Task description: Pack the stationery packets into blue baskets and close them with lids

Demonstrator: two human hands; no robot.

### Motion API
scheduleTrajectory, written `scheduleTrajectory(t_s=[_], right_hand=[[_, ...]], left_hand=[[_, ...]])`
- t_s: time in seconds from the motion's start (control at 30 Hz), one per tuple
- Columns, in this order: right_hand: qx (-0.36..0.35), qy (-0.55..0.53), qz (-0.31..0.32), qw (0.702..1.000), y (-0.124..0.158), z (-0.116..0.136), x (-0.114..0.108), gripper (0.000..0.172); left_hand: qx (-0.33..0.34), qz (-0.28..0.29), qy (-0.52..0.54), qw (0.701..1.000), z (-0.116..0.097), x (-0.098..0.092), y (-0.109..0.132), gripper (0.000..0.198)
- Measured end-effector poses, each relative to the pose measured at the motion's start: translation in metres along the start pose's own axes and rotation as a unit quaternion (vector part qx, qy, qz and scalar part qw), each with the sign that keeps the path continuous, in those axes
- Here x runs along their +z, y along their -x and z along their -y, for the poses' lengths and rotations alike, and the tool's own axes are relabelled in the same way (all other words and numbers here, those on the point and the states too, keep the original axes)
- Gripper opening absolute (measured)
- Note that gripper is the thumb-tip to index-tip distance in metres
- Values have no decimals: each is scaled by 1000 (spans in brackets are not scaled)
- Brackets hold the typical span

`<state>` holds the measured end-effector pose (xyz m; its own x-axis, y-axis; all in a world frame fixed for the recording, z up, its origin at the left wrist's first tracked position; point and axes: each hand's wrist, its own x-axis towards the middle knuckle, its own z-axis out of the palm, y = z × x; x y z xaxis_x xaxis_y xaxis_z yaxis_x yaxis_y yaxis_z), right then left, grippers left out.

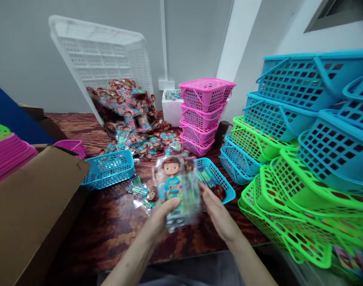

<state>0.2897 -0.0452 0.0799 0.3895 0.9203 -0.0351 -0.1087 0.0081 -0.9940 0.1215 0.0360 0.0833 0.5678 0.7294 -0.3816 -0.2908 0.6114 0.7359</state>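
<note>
My left hand (162,216) is closed around a bundle of clear plastic packets (175,186), its thumb across the front one. A cartoon boy in a blue top shows on that front packet, and motion blurs the bundle's right side. My right hand (215,210) is at the bundle's right edge with fingers stretched out; whether the fingertips touch it is unclear. Behind it stands a blue basket (230,194) with similar packets inside. Several loose packets (142,192) lie on the dark wooden table (116,234) left of my hands.
A tilted white crate (101,51) spills packets onto the table at the back. Another blue basket (110,169) sits left, beside a cardboard box (35,206). Stacked pink baskets (203,95) stand behind; green baskets (288,214) and blue baskets (294,79) rise at right.
</note>
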Motion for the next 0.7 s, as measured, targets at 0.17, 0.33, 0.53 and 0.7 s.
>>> scheduleTrajectory(t_s=[0.17,0.33,0.53,0.7], right_hand=[[26,-142,-86,986,-28,18,-30,65],[31,-84,-171,981,-58,6,-64,67],[26,-3,-193,981,-82,-30,-74,59],[-22,204,-162,965,-84,-26,-89,48]], left_hand=[[19,122,75,989,22,76,-55,57],[-40,97,167,980,37,102,-83,40],[-130,20,163,978,26,109,-88,22],[-183,-18,125,975,20,104,-85,23]])
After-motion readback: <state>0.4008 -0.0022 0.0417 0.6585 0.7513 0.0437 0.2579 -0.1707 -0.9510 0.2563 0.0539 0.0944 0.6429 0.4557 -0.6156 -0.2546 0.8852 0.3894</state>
